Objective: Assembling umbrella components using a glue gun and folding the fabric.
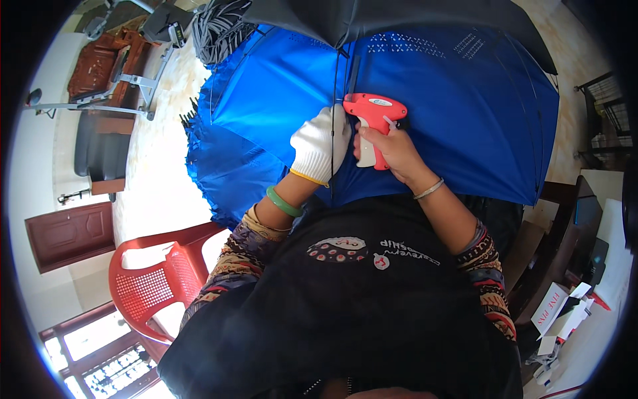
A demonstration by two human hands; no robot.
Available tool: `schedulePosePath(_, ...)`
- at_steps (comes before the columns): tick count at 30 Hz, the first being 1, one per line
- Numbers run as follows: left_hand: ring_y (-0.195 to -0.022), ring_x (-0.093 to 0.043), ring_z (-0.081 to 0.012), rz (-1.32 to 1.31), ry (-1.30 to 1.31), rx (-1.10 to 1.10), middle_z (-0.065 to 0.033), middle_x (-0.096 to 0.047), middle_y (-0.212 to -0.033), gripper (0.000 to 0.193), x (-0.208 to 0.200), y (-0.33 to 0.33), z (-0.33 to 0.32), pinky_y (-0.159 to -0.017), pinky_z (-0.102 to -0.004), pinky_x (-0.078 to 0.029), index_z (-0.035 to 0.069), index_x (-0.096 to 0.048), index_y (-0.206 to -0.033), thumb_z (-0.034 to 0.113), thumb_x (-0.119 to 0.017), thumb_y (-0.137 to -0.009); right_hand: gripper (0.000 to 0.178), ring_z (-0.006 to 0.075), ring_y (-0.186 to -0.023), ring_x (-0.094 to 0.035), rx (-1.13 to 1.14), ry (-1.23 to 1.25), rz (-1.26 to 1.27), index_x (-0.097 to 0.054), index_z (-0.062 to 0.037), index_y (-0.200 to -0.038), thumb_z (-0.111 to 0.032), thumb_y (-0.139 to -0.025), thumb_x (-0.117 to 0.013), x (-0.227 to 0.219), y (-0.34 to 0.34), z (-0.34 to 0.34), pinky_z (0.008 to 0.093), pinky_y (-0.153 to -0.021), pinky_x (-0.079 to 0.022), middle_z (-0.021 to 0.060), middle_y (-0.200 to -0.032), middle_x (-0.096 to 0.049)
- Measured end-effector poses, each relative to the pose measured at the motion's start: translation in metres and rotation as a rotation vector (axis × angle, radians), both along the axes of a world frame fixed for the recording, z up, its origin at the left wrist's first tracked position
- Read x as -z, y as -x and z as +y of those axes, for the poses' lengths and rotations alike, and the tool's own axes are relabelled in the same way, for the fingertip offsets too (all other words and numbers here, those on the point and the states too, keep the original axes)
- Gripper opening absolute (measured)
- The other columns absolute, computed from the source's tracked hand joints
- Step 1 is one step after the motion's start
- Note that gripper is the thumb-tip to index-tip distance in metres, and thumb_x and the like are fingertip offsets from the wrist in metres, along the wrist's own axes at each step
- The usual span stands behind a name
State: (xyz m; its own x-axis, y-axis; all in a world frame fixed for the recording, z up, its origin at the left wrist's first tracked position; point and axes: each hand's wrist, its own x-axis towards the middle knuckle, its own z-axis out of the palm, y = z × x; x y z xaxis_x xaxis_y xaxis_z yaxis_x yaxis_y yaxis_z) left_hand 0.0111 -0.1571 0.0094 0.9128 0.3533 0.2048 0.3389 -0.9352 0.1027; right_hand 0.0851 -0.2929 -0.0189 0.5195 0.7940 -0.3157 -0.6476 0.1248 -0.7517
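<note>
A red tagging gun [374, 108] with a pale trigger sits in my bare right hand [393, 147], my fingers wrapped around its grip. Its nose points left, close to my left hand [321, 143]. That hand wears a white knit glove with a yellow cuff edge and is closed at the blue umbrella [452, 120], by a thin dark rib [333, 86]. Just what its fingertips pinch is hidden. The umbrella lies opened across my lap, its blue fabric spread out with the thin ribs showing. Black fabric [399, 16] rises at its far side.
More blue gathered fabric [229, 163] hangs at the left, with a black-and-grey striped bundle [216, 30] beyond. A red plastic chair [149, 286] stands at my left. On the right, small open boxes [561, 316] lie on a white surface beside dark furniture [555, 246].
</note>
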Motion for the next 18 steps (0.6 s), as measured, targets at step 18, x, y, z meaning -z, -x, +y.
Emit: schedulePosePath(18,-0.062,-0.054,-0.0098,-0.284,1.026,0.042,-0.0009,-0.060,-0.078,0.036,-0.068,0.013,0.079,-0.056,-0.0246,-0.045,-0.002,-0.056,-0.120,0.016,-0.056,-0.089,0.044,0.0291,-0.118,-0.051,1.148,-0.049,-0.650,-0.042,0.0002,-0.127,-0.028,-0.093,-0.051,-0.102,-0.037,-0.234,0.0453,-0.093,-0.045,0.0199,-0.131,-0.049)
